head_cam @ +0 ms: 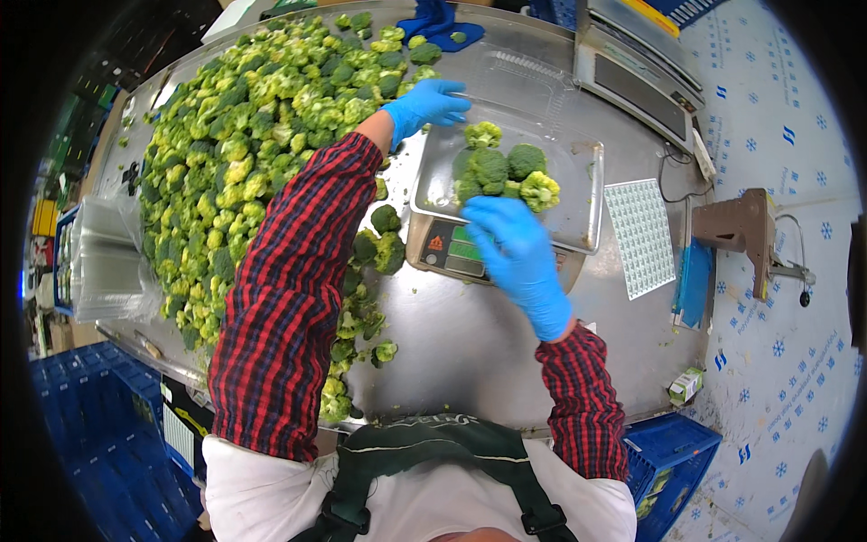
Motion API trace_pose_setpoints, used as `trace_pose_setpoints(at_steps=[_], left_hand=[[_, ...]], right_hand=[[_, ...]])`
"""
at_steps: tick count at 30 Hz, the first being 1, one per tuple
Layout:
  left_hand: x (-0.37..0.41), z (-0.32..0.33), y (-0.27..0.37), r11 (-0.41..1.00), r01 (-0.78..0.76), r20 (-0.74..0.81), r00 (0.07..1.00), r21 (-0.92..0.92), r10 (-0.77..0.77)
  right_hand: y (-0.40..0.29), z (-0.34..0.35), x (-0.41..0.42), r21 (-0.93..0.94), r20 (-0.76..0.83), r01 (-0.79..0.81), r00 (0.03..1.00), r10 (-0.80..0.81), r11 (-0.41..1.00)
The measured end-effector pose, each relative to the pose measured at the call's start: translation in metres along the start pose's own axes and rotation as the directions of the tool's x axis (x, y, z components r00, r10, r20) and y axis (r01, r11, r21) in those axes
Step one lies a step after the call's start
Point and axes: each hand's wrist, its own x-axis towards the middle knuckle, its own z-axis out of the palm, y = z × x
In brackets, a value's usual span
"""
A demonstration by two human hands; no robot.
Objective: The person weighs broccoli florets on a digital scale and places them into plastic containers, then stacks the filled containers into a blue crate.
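Observation:
My left hand [430, 108], in a blue glove, reaches past the left rear corner of the scale's metal pan [576, 227]. Its fingers are apart beside clear plastic packaging [532, 85]; contact with it is hard to tell. Several broccoli florets [489, 169] are heaped on the pan, apparently within the clear plastic. My right hand [518, 254], also gloved in blue, hovers at the pan's front edge with fingertips by the nearest florets. Thumb and fingers are parted, and no object shows between them. That hand partly covers the digital scale's display panel [457, 247].
A large broccoli pile [271, 129] covers the steel table's [447, 352] left side. Stacked clear plastic containers [108, 257] stand at far left. To the right lie a label sheet [640, 237], a second scale [640, 88] and a small box [685, 386]. Blue crates [667, 447] flank the table.

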Motion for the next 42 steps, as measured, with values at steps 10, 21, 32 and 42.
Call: trace_pose_setpoints(at_steps=[10, 21, 32, 42], left_hand=[[-0.096, -0.060, 0.011, 0.988, -0.094, -0.105, 0.989, 0.120, 0.107], [-0.109, -0.069, -0.023, 0.898, -0.320, -0.147, 0.915, 0.301, 0.375], [-0.057, 0.040, 0.016, 0.506, -0.478, 0.104, 0.792, 0.718, 0.601], [-0.136, -0.090, -0.010, 0.639, -0.150, -0.202, 0.873, 0.755, 0.443]], right_hand=[[-0.018, 0.173, 0.024, -0.472, 0.336, 0.211, 0.941, -0.047, 0.856], [-0.040, 0.077, 0.054, -0.125, 0.067, -0.046, 0.996, 0.054, 0.991], [0.061, -0.045, 0.069, 0.027, -0.328, -0.218, 0.920, 0.214, 0.976], [0.073, -0.050, 0.059, -0.142, -0.183, -0.143, 0.976, 0.116, 0.980]])
